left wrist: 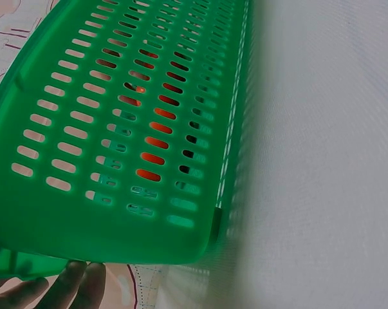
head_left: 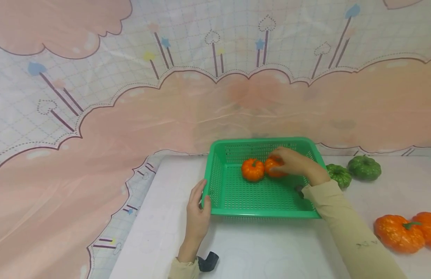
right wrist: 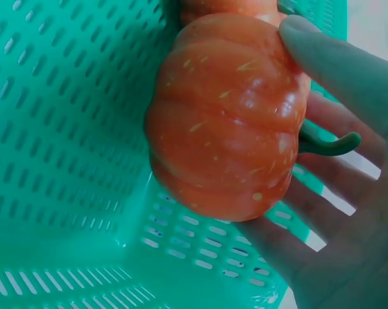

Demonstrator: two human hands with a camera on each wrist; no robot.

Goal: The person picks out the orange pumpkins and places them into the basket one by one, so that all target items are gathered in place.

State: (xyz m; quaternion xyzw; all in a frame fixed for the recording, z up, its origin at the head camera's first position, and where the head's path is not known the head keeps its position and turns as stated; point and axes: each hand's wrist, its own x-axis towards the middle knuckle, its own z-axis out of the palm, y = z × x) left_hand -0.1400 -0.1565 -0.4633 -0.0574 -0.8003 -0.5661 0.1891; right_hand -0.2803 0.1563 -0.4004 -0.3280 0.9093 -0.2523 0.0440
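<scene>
the right hand (head_left: pixel 293 162) reached into the green basket (head_left: pixel 264 212), its grip pinching an orange pumpkin (right wrist: pixel 226 122), thumb on one side and fingers spread around the other, the stem (right wrist: pixel 335 144) pointing toward the palm. that pumpkin was inside the basket, just right of a second orange pumpkin (head_left: pixel 252 170); whether its weight lay on the basket's floor could not be told. the left hand (head_left: pixel 197 219) held the left rim near the front corner, a sensible brace, since such a basket probably slid easily on the counter (head_left: pixel 264 246). doing this well likely called for even pressure on the smooth, ribbed skin, no tugging at the stem, fingers clear of its neighbour, and the sleeve (head_left: pixel 344 221) kept from dragging on the right rim.
</scene>
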